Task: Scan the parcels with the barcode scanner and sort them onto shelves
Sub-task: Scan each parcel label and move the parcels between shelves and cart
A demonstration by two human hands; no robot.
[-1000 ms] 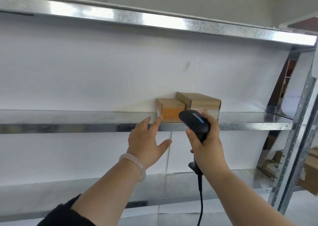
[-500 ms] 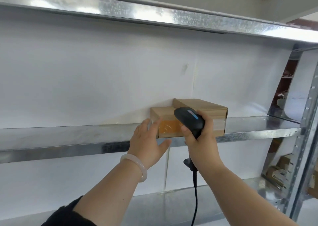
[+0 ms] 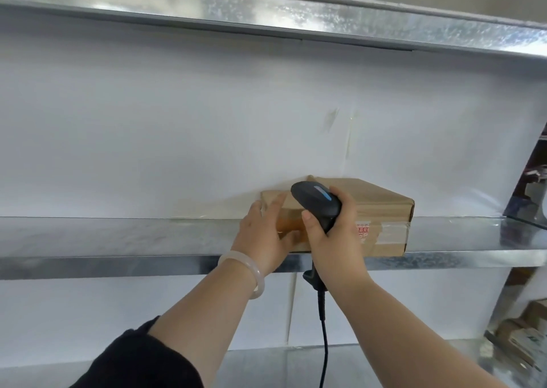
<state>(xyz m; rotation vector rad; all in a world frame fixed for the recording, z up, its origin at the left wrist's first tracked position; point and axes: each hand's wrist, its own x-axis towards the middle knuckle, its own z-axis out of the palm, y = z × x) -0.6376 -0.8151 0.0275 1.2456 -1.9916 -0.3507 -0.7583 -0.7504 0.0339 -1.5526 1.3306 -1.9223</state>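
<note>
Small parcel (image 3: 288,225) now has the left hand (image 3: 266,234) laid on its front, fingers straight; a second ago that hand was short of it. The right hand (image 3: 334,245) grips the scanner (image 3: 316,204). The parcel sits beside a larger parcel (image 3: 381,219) on the middle shelf (image 3: 118,236), probably being nudged home.

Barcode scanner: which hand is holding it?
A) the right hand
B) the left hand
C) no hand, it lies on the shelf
A: the right hand grips the barcode scanner by its handle, while the left hand just touches a small cardboard box.
</note>
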